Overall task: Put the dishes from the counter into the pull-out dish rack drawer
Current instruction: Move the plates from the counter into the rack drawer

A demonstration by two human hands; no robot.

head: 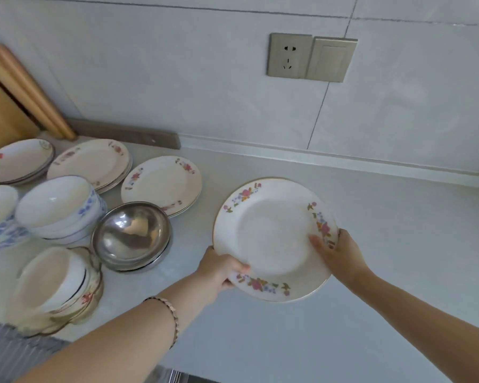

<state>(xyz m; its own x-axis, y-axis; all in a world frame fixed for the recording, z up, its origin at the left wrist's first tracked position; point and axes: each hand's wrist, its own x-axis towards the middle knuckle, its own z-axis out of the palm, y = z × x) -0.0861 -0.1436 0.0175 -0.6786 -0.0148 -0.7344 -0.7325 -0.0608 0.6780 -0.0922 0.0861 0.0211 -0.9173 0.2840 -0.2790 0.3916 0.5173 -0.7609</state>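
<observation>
Across the pale counter [385, 239], which fills most of the view below a tiled wall [177, 78], the dishes not yet moved crowd the left side. Three stacks of flowered plates [161, 183] sit along the far edge, with blue-patterned bowls [58, 208] nearer. Nested steel bowls [132, 236] sit just beside those, and another bowl stack [58, 286] stands at the near left. Wooden boards [17, 92] lean in the far left corner.

Right of all these, apart from the stacks, a large gold-rimmed plate [271, 233] is held over the counter; whether its far edge touches the surface I cannot tell. The left hand [219, 269] grips the near-left rim, thumb on top and fingers curled underneath. The right hand [340, 252] grips the right rim the same way, thumb lying on the plate's face. A bracelet [172, 313] circles the left wrist.

This looks like the pick-up of one plate, with most of the task left to do. The drawer cannot be made out here. The next move probably calls for bringing the plate near and down past the counter edge, then turning it on edge to fit a rack slot. The glazed rim will want a firm grip.
</observation>
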